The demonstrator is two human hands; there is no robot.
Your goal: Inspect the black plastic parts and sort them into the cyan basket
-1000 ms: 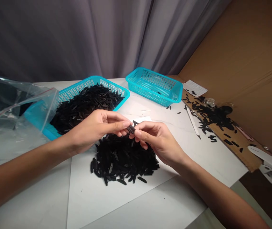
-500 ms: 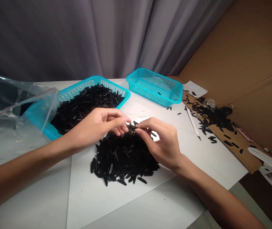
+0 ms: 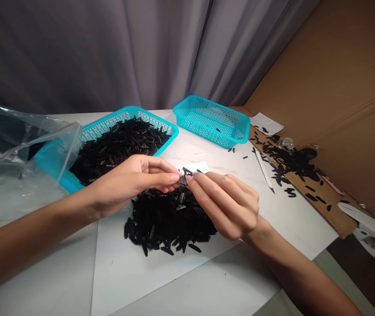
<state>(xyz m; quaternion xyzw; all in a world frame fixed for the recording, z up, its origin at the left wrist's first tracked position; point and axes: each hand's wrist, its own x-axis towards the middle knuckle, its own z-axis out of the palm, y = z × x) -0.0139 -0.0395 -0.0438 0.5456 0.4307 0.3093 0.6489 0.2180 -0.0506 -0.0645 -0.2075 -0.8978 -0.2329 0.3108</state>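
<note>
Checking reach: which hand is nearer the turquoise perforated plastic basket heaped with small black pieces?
Left: the left hand is at the near rim of the basket; the right hand is farther off, to its right.

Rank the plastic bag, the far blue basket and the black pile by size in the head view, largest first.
Plastic bag, then black pile and far blue basket, too alike to rank.
</note>
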